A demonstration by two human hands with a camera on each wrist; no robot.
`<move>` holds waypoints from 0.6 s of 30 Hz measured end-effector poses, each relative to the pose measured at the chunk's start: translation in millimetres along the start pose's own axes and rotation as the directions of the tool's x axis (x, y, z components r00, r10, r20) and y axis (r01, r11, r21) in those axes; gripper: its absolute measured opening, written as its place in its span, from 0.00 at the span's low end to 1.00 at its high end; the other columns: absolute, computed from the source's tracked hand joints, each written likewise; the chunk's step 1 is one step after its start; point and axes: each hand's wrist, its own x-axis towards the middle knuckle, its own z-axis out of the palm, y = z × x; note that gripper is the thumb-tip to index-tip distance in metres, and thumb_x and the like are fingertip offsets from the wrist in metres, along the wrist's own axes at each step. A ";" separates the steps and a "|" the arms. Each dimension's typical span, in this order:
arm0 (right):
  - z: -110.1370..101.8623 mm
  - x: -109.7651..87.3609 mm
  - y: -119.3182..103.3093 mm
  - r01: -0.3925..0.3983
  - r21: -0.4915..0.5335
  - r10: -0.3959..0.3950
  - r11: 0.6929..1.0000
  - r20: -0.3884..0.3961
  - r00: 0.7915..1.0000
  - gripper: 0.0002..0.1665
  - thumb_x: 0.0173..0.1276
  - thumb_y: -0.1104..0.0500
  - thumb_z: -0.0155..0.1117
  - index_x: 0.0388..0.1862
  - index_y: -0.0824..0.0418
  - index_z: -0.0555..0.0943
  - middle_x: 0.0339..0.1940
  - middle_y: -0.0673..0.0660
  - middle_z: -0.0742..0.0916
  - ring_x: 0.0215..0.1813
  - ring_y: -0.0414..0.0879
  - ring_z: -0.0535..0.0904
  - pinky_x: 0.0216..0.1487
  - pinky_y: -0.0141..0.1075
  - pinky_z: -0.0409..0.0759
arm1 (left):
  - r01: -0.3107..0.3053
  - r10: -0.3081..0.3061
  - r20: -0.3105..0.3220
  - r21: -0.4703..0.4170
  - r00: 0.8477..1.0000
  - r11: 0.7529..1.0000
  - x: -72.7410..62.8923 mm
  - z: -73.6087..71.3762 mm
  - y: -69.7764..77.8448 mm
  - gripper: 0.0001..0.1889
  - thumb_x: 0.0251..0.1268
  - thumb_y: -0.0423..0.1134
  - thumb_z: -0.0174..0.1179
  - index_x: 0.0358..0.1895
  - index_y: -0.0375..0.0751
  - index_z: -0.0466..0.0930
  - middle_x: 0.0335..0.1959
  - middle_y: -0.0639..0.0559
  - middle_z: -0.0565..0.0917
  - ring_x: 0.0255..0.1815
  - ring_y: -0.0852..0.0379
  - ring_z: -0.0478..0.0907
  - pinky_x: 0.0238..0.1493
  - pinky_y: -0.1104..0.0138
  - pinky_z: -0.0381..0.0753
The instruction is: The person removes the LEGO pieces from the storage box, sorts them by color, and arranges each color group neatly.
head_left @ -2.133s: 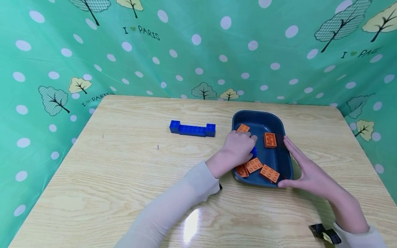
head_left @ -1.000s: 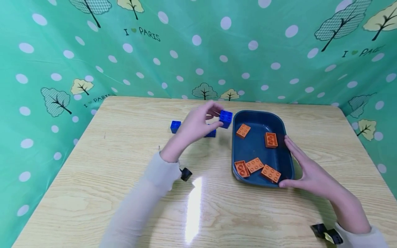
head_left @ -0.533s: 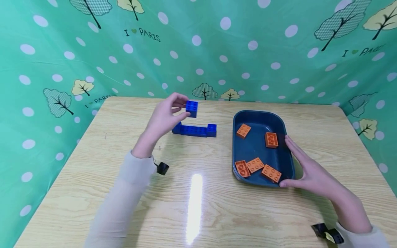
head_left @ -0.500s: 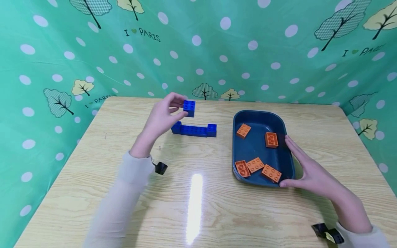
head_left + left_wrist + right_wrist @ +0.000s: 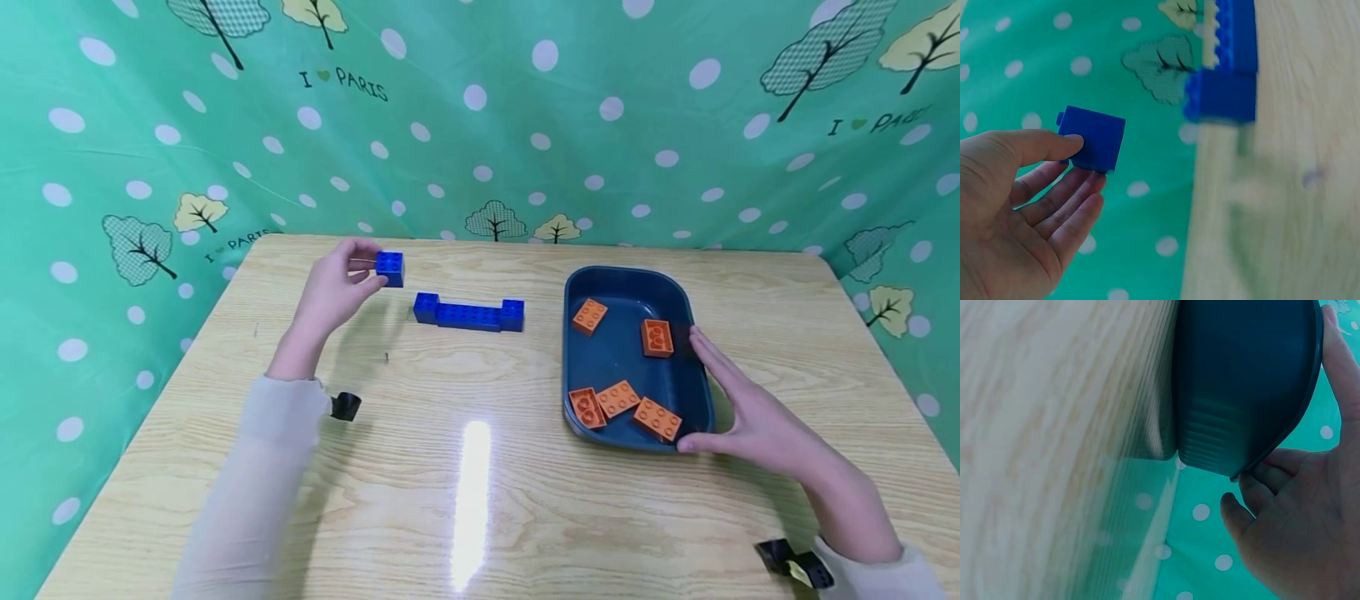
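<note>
My left hand (image 5: 333, 287) pinches a small blue building brick (image 5: 390, 269) between thumb and fingertips, raised over the back left of the table. In the left wrist view the thumb lies across the face of this blue brick (image 5: 1094, 140). To its right sits a joined row of blue bricks (image 5: 468, 317), long and low with a square brick standing up at each end. My right hand (image 5: 742, 412) touches the near right corner of a dark blue tub (image 5: 618, 358), thumb and fingers spread along the rim. The right wrist view shows fingertips at the tub's outer edge (image 5: 1241, 425).
Several orange bricks lie in the tub, one upside-down brick (image 5: 657, 338) near its right wall and another brick (image 5: 657, 419) at the front. The wooden table (image 5: 420, 492) ends at a green dotted curtain (image 5: 420, 150). A tiny dark speck (image 5: 386, 357) lies on the wood.
My left hand has lifted the blue brick out of the tub and carried it left, past the blue row. My right hand stays at the tub.
</note>
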 end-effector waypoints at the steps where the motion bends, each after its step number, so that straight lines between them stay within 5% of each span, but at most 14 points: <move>1: 0.0 -0.2 0.2 0.000 0.000 0.000 1.000 -0.001 1.000 0.75 0.51 0.53 0.82 0.83 0.43 0.36 0.85 0.48 0.42 0.84 0.46 0.36 0.63 0.80 0.53 | 0.012 -0.012 0.003 0.008 1.000 1.000 0.1 -0.7 -3.8 0.22 0.69 0.31 0.59 0.64 0.32 0.69 0.64 0.33 0.77 0.67 0.37 0.75 0.70 0.51 0.75; 4: 0.0 -0.2 0.6 0.000 -0.002 0.000 1.000 -0.002 1.000 0.75 0.51 0.54 0.82 0.83 0.43 0.36 0.85 0.48 0.43 0.84 0.44 0.36 0.64 0.80 0.53 | 0.046 -0.047 0.024 0.031 0.999 0.998 0.7 -1.0 -14.0 0.22 0.70 0.30 0.58 0.64 0.30 0.68 0.64 0.31 0.76 0.67 0.35 0.74 0.69 0.50 0.75; 9: 0.1 1.2 0.9 -0.004 -0.004 0.004 1.000 -0.003 1.000 0.76 0.51 0.53 0.82 0.83 0.43 0.36 0.85 0.48 0.42 0.82 0.67 0.39 0.63 0.80 0.53 | 0.088 -0.092 0.093 0.055 0.991 0.995 3.0 2.8 -30.2 0.22 0.70 0.30 0.57 0.65 0.31 0.67 0.65 0.31 0.75 0.67 0.35 0.73 0.68 0.48 0.75; 16: -0.1 0.3 1.6 0.001 -0.006 -0.001 1.000 -0.005 1.000 0.75 0.51 0.53 0.82 0.83 0.43 0.37 0.85 0.47 0.43 0.84 0.43 0.36 0.64 0.79 0.53 | 0.094 -0.098 0.167 0.034 0.981 0.995 6.4 15.8 -42.2 0.22 0.70 0.30 0.57 0.65 0.31 0.67 0.65 0.32 0.74 0.68 0.35 0.73 0.69 0.49 0.75; 18: -0.4 0.6 1.8 0.000 -0.004 0.000 1.000 -0.003 1.000 0.75 0.51 0.53 0.82 0.83 0.43 0.36 0.85 0.47 0.42 0.84 0.47 0.36 0.64 0.79 0.53 | 0.092 -0.097 0.185 0.033 0.978 0.995 7.0 20.7 -44.7 0.22 0.70 0.30 0.58 0.65 0.31 0.67 0.65 0.32 0.74 0.68 0.35 0.73 0.69 0.49 0.75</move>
